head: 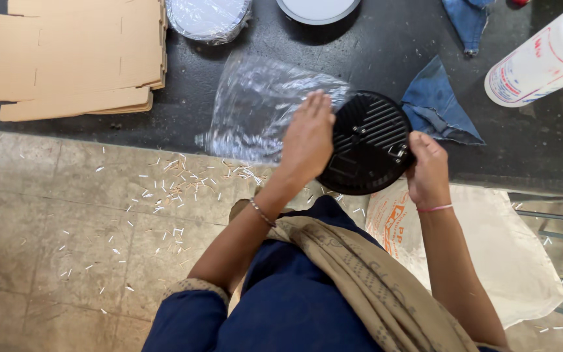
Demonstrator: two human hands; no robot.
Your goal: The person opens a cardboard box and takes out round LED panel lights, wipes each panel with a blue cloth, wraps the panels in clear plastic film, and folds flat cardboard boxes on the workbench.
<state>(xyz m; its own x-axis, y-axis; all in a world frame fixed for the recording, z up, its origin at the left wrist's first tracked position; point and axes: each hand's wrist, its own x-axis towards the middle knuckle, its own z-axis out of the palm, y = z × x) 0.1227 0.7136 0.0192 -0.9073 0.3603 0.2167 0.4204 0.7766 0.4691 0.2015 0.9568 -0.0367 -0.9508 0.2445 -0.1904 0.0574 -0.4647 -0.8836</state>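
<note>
Holding a black round ribbed disc (367,145) over the table's (542,140) near edge: right hand (428,168) clenched on its rim, left hand (307,138) flat and released at its other side. Clear plastic bag (259,107) lay beside, disc not yet inside.

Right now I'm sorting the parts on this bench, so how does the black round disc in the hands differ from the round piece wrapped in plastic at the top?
The black ribbed disc is bare; the wrapped round piece sits inside clear plastic. The disc is dark with raised ribs, while the wrapped piece looks pale and smooth. The disc is held at the bench edge between the left hand and right hand; the wrapped piece lies untouched. Both are round.
</note>
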